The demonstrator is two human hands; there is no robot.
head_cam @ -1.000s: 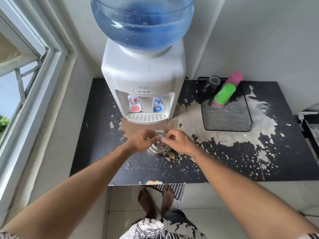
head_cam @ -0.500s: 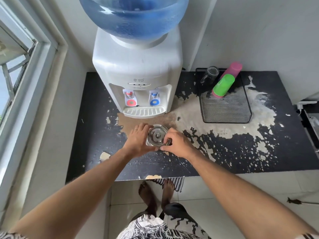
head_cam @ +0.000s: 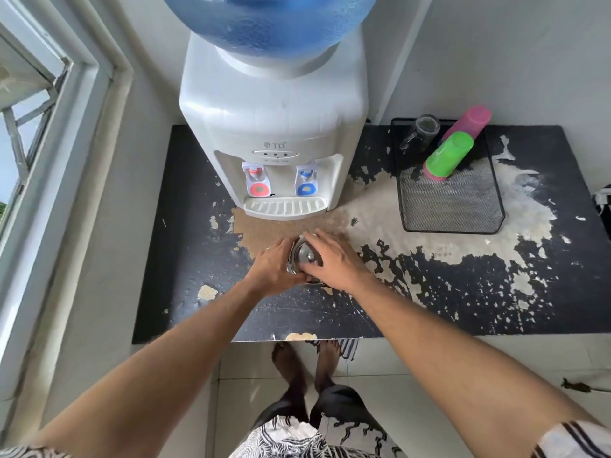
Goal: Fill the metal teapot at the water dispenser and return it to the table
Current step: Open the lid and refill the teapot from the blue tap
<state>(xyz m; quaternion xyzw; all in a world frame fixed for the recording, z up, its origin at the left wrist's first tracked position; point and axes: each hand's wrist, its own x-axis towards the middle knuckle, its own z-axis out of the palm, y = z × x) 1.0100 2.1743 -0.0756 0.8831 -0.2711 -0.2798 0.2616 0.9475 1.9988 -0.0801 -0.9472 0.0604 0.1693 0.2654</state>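
Observation:
The small metal teapot (head_cam: 305, 257) stands on the worn black table (head_cam: 185, 259), just in front of the white water dispenser (head_cam: 274, 120). Only its shiny lid with a round knob shows between my hands. My left hand (head_cam: 272, 266) wraps around the pot's left side. My right hand (head_cam: 332, 259) curls over its right side and top, fingers on the lid's edge. The dispenser has a red tap (head_cam: 258, 185) and a blue tap (head_cam: 306, 183) above a drip tray (head_cam: 284, 206), and a blue water bottle (head_cam: 267, 18) on top.
A black mesh tray (head_cam: 453, 206) at the back right holds a green cup (head_cam: 448, 155) stacked with a pink cup (head_cam: 469, 122) and a glass jar (head_cam: 423, 128). A window frame (head_cam: 66, 160) runs along the left. My bare feet (head_cam: 307, 361) stand below the table's front edge.
Both hands have closed in around the teapot, the right one now covering more of the lid. The view has tilted down and moved closer to the dispenser.

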